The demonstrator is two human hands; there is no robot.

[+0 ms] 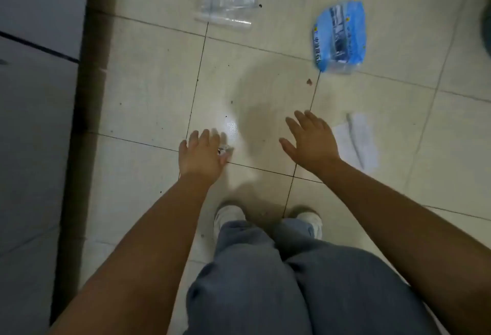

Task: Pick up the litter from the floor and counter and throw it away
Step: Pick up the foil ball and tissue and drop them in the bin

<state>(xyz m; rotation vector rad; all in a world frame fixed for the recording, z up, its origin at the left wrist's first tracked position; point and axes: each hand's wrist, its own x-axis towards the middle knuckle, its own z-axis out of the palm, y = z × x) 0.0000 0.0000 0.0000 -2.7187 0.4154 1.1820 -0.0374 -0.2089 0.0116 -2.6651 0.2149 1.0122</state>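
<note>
Litter lies on the pale tiled floor point(148, 90). A clear plastic wrapper point(225, 8) rests far ahead, a blue printed plastic bag point(340, 37) to the right of it. A white tissue point(356, 141) lies just right of my right hand point(310, 141), which hovers open with fingers spread. My left hand point(202, 154) is stretched out palm down, fingers apart; a small crumpled clear scrap point(225, 148) shows at its thumb side, and I cannot tell whether the hand touches it.
Grey cabinet fronts point(34, 95) with a dark plinth point(87, 95) run along the left. My two white shoes point(228, 215) and grey trousers fill the bottom centre. A dark round object point(486, 29) is cut off at the right edge. Small dark specks dot the tiles.
</note>
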